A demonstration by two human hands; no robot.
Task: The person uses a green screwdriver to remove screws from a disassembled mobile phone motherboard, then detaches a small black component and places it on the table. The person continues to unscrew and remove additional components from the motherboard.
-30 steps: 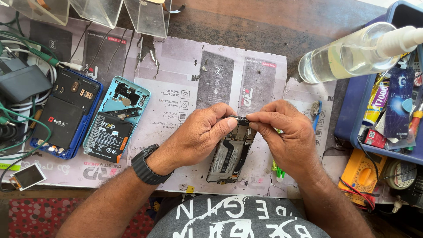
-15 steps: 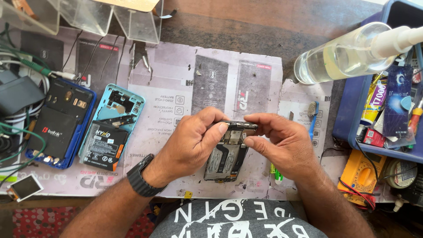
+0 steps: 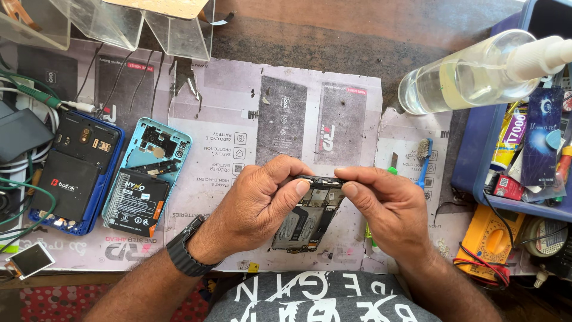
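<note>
Dark phone frame [image 3: 307,220] — pinched at its top edge by left hand [image 3: 256,209] and right hand [image 3: 387,209] — fingertips pressed together

A dark wooden bench [image 3: 369,42] carries a printed mat [image 3: 226,155]; a spray bottle [image 3: 471,74] lies at two o'clock, blue tray [image 3: 471,179] at three.

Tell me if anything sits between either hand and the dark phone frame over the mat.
Nothing visible does. The left hand and right hand both pinch the top edge of the dark phone frame directly, fingertips touching it, with nothing between them.
</note>
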